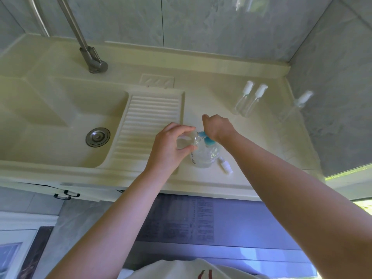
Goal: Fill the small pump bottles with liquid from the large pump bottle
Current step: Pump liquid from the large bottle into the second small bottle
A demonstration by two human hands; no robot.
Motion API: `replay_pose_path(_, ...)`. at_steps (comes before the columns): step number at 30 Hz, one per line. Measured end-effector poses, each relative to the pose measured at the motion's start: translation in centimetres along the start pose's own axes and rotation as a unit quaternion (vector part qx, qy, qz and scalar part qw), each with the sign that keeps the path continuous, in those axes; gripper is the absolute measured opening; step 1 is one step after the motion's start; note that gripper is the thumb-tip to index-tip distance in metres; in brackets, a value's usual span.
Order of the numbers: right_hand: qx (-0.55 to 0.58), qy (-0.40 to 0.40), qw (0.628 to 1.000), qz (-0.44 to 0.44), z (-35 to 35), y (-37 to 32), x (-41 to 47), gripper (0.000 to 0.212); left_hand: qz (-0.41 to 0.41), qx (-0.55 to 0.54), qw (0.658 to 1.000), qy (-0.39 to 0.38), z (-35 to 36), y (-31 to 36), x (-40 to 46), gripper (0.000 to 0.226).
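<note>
1. The large pump bottle (204, 156) stands on the counter (251, 137) just right of frame centre, its blue pump head (205, 137) on top.
2. The left hand (171, 146) grasps an uncapped small clear bottle (186, 142), tilted with its mouth at the blue spout. Keep the mouth tight under the spout so nothing runs down the side.
3. The right hand (218, 127) rests clenched on the pump head, probably pressing it, though the contact is partly hidden. Press slowly in full strokes and straight down, so the bottle does not tip.
4. The removed small pump top (225, 165) lies just right of the large bottle; refit it once full.
5. Three capped small bottles (251, 99) wait at upper right, well apart.
</note>
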State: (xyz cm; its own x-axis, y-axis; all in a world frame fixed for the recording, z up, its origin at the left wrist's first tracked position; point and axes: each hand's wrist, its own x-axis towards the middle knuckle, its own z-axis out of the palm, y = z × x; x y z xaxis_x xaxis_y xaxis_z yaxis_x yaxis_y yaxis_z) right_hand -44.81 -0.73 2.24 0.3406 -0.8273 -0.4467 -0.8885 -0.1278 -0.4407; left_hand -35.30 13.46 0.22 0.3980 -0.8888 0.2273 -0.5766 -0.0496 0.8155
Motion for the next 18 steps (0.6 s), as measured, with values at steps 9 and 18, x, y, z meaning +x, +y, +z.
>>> replay_pose_path(9,0.043,0.000,0.999,0.010,0.39,0.19,-0.11,0.043,-0.001,0.002,1.000,-0.006,-0.09,-0.15,-0.04,0.048)
replay_pose_path(18,0.059,0.050,0.997,0.008,0.54,0.02,-0.20,0.038,-0.007,0.001,1.000,-0.006,-0.04,-0.14,0.01,0.048)
